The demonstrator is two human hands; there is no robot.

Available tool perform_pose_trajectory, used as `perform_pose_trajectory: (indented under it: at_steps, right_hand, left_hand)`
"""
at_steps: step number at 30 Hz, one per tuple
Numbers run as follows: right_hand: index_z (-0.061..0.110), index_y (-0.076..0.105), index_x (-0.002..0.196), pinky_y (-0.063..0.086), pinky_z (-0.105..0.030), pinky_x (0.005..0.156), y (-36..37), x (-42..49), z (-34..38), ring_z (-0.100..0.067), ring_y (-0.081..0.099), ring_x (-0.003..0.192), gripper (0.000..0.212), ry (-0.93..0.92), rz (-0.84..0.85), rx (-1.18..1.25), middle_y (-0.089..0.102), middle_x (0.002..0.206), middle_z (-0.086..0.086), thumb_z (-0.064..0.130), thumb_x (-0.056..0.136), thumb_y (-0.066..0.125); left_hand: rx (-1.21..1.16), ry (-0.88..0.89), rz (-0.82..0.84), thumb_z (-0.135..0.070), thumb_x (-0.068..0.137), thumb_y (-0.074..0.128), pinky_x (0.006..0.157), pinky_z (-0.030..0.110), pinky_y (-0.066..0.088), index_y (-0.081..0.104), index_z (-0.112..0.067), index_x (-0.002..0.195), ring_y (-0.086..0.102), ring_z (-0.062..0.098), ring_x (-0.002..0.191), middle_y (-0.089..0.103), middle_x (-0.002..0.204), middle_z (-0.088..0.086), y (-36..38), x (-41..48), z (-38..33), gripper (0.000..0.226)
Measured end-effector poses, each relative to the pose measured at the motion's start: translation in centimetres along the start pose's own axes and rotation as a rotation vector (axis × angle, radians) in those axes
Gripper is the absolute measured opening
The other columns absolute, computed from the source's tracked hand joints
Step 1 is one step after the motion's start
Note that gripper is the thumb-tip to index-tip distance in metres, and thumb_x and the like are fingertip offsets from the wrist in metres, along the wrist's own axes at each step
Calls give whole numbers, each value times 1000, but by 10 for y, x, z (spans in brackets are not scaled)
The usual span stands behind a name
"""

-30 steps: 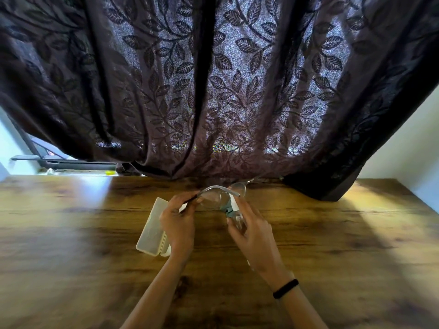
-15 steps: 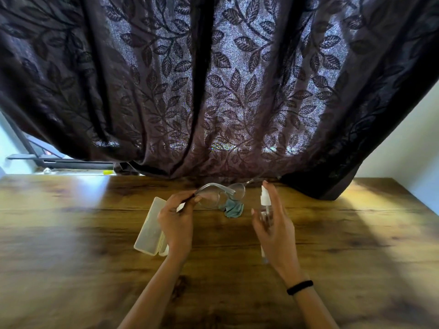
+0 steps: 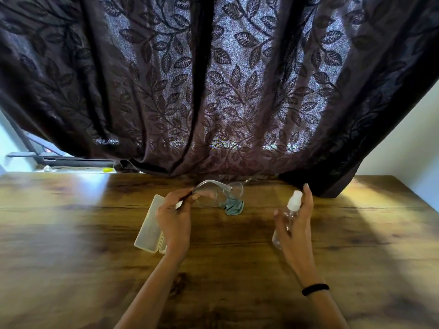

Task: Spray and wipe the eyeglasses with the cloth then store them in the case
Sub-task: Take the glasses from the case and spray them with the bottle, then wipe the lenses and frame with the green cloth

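My left hand (image 3: 174,219) pinches one pair of glasses (image 3: 217,194). My right hand (image 3: 294,227) wraps one spray bottle (image 3: 288,216). One cloth (image 3: 234,206) and one case (image 3: 149,225) lie on the table (image 3: 71,257).

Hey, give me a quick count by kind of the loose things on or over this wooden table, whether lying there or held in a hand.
Eyeglasses: 1, held in the left hand
Spray bottle: 1, held in the right hand
Cloth: 1, teal, crumpled on the table
Case: 1, pale, lying beside the left hand
Total: 4
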State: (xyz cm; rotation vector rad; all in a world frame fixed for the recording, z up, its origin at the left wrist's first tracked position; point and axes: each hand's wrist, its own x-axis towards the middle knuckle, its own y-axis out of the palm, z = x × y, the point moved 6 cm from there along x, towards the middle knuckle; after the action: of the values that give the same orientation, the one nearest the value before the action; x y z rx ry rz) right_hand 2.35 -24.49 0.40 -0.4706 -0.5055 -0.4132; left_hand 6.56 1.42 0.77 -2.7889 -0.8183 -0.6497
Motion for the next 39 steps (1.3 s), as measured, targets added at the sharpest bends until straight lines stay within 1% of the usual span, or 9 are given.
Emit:
perform_pose_trajectory:
  at_steps: [3, 7, 13, 19, 22, 24, 30, 34, 39]
  right_hand:
    - [20, 16, 138, 42, -3, 75, -8, -1, -16, 8, 49, 100, 63, 49, 0, -10, 35, 130, -13, 16, 88, 55]
    - [19, 22, 130, 44, -25, 77, -9, -6, -33, -6, 50, 90, 58, 128, 29, -14, 42, 109, -3, 19, 85, 59]
    - [24, 25, 129, 39, -13, 75, -9, -7, -42, 18, 46, 99, 66, 178, 3, 13, 37, 113, 11, 19, 79, 67]
    - [15, 27, 134, 33, -20, 93, -18, -5, -22, -5, 35, 117, 70, 90, -114, -58, 31, 131, -2, 26, 77, 67]
    - [9, 34, 129, 27, -9, 99, -24, -2, 9, -1, 29, 117, 57, -94, -275, -168, 36, 129, -20, 25, 84, 65]
    - [10, 39, 124, 27, -6, 99, -19, -1, 30, -5, 31, 117, 45, -231, -295, -186, 37, 125, -18, 22, 84, 56]
    - [9, 55, 106, 34, -14, 98, 37, -5, 41, -17, 43, 106, 24, -424, -25, -363, 53, 115, -15, 10, 82, 60]
    - [8, 56, 111, 48, -25, 88, 78, 1, 2, -13, 49, 106, 23, -231, 288, -417, 55, 117, -9, 12, 89, 57]
    - [7, 54, 115, 48, -37, 85, 100, 24, -34, -25, 51, 106, 23, -26, 369, -496, 53, 118, -11, 13, 94, 45]
  left_hand:
    - [6, -11, -4, 2, 70, 71, 69, 1, 40, 70, -8, 85, 59, -8, 76, 68, 84, 3, 0, 1, 0, 18]
    - [16, 4, 9, 3, 70, 70, 70, 0, 40, 69, -10, 85, 56, -15, 77, 67, 84, 3, 3, 1, -3, 19]
    - [-1, -21, 24, 4, 70, 70, 69, 1, 41, 68, -10, 86, 56, -6, 76, 65, 84, 2, 5, 1, -2, 21]
    - [7, -29, 34, 3, 71, 70, 70, 1, 39, 68, -5, 86, 56, -3, 78, 65, 85, 3, 2, 3, 0, 17]
    - [-14, -35, 32, 3, 71, 70, 70, 1, 39, 68, -8, 86, 57, -2, 78, 65, 85, 3, 3, 4, 1, 19]
    - [-26, -44, 28, 2, 71, 70, 70, 1, 40, 67, -11, 86, 58, 0, 79, 66, 85, 3, 2, 6, 2, 20]
    - [-36, -42, 9, 1, 71, 70, 70, 3, 42, 66, -18, 86, 60, 6, 81, 67, 85, 2, 1, 10, 10, 24]
    - [-10, -58, 5, -1, 72, 71, 73, 3, 43, 66, -20, 86, 61, 7, 83, 68, 85, -1, -2, 11, 17, 24]
    - [16, -65, -4, -2, 73, 71, 76, 21, 48, 66, -22, 85, 63, 15, 84, 67, 85, -4, -7, 14, 21, 24]
